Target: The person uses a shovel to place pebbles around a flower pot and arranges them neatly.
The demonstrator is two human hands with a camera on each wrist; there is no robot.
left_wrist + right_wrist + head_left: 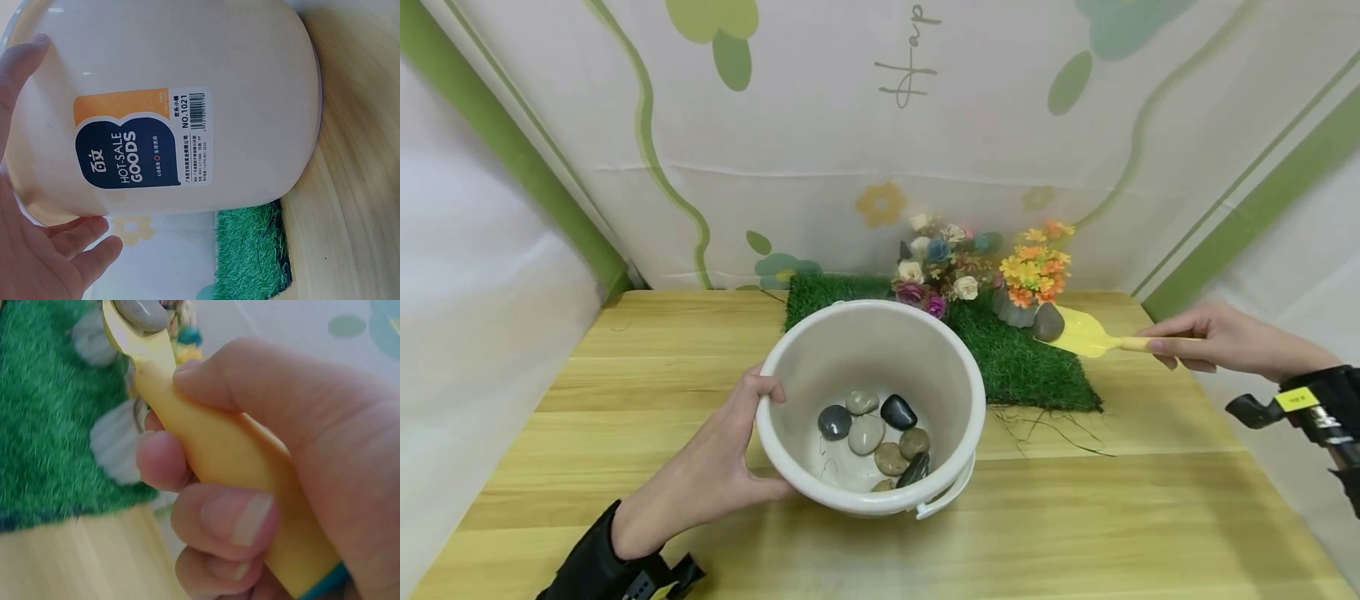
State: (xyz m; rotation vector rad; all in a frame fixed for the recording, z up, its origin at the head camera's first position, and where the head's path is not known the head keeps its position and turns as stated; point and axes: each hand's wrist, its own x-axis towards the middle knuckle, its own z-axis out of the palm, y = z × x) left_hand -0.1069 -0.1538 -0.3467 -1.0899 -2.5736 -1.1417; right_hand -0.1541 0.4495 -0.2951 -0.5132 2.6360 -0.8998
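Note:
My left hand [722, 454] grips a white bucket [868, 354] at the left side of its rim, fingers over the edge and thumb against the outer wall. Several smooth stones [867, 434], grey, black and tan, lie on the bucket's bottom. In the left wrist view a printed label [144, 137] shows on the bucket's side. Over at the right, my right hand [1232, 340] holds a yellow toy shovel [1086, 335] by its handle. A grey stone [1048, 322] rests on the blade, which is over the artificial grass mat [1026, 367].
Mixed artificial flowers [940, 258] and a yellow-orange bunch [1036, 265] in a grey pot [1011, 308] stand on the mat behind the bucket. Loose dark strands [1052, 425] trail from the mat onto the wooden table [1112, 525]. A patterned white cloth [820, 133] hangs behind.

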